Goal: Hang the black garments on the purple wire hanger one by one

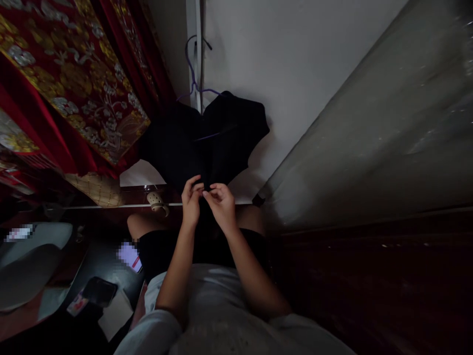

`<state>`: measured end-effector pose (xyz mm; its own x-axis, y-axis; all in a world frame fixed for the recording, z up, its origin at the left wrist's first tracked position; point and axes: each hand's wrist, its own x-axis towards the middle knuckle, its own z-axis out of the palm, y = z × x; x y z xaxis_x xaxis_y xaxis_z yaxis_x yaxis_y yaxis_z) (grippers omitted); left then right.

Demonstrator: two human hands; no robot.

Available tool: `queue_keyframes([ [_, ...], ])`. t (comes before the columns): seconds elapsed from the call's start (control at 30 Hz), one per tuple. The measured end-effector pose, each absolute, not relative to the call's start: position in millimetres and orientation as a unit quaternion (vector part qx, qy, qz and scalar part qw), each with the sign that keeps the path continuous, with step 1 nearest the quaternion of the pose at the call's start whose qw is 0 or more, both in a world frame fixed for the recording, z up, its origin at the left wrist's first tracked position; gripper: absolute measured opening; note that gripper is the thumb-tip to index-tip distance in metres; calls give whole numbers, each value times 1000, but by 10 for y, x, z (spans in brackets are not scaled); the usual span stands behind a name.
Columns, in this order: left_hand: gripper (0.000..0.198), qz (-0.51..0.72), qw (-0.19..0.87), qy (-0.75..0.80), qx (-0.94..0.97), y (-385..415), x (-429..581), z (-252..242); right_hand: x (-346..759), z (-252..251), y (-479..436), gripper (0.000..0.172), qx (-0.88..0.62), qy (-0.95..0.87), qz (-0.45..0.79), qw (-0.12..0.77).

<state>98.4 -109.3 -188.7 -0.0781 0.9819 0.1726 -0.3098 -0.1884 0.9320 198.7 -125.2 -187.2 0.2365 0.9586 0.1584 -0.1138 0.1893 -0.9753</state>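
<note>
A black short-sleeved shirt (236, 133) hangs in front of me on a purple hanger (194, 86), its neckline parted in a V. At the lower front of the shirt, my left hand (191, 201) pinches the dark cloth with thumb and fingertips. My right hand (222, 203) is right beside it, thumb and forefinger closed on the same spot, the other fingers curled. The two sets of fingertips nearly touch. Any small fastener between them is too dark to make out.
Red embroidered cloth (107, 98) hangs at the left. A pale clog (157, 201) lies beyond my knees. A lit phone (131, 257), a dark object (99, 291) and a pale sheet (116, 314) rest at lower left, near a grey chair (33, 266). A plastic-covered panel (351, 133) leans at the right.
</note>
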Motion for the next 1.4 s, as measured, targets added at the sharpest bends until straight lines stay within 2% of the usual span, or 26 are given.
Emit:
queue_keyframes([
  [0.1,23,620,493,396,464,-1107,943,-1869,1937,-1829,-1299,34,-494,-449,399,629],
  [0.27,35,629,484,370,482,-1130,935,-1911,2011,-1839,-1266,31,-499,-486,401,595],
  [0.5,19,657,426,425,455,-1150,947,-1938,2103,-1796,-1323,31,-504,-539,426,524],
  [0.7,17,674,413,411,453,-1162,933,-1911,2117,-1690,-1374,30,-488,-573,431,498],
  [0.83,18,680,421,401,447,-1174,913,-1912,2123,-1701,-1360,30,-466,-541,465,523],
  [0.97,23,616,502,371,481,-1180,867,-1930,2140,-1707,-1344,33,-459,-521,468,546],
  [1.03,26,590,509,366,509,-1179,850,-1939,2147,-1691,-1349,34,-461,-520,471,544],
  [1.2,16,590,444,391,550,-1173,853,-1939,2148,-1675,-1349,38,-449,-501,514,532],
  [1.3,11,581,410,400,578,-1158,862,-1936,2156,-1595,-1209,41,-442,-462,520,566],
  [1.4,5,561,372,432,601,-1133,901,-1958,2163,-1312,-857,36,-439,-470,473,602],
])
